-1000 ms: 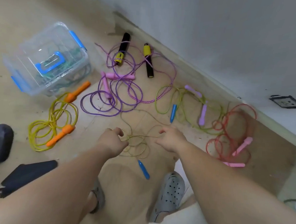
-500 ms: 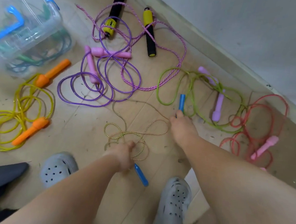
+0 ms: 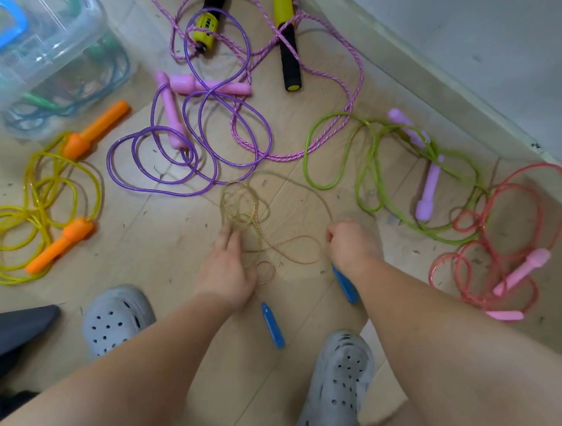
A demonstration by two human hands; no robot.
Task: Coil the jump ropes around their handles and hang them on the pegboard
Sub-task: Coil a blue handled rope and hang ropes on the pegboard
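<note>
Jump ropes lay spread loose over the floor, none yet coiled, and no pegboard was in view. The one in hand was the thin tan rope [image 3: 272, 232], bunched in tangled loops between the two hands and just beyond their fingertips. The right hand [image 3: 349, 245] was clenched around one blue handle [image 3: 346, 286], whose tip stuck out below the fist toward the wrist, with the cord running up out of the top of the fist. The left hand [image 3: 226, 272] lay palm down, fingers pinching a bundle of the tan loops against the floor. The second blue handle [image 3: 273, 326] lay free on the floor just behind the left hand, near its wrist.

The step looked like gathering and untangling before any winding began. The main risk was in the knot of small loops ahead of the left fingers: a pull from the right hand with those loops pinned could tighten the snarl into a true knot. The purple rope [image 3: 184, 172] lay close beyond the left fingertips, and the green rope [image 3: 366, 171] just beyond the right hand, so a sweeping pull could drag a neighbouring loop in. The free handle might also trail and catch on the grey clog [image 3: 339, 378] nearest the right forearm.
</note>
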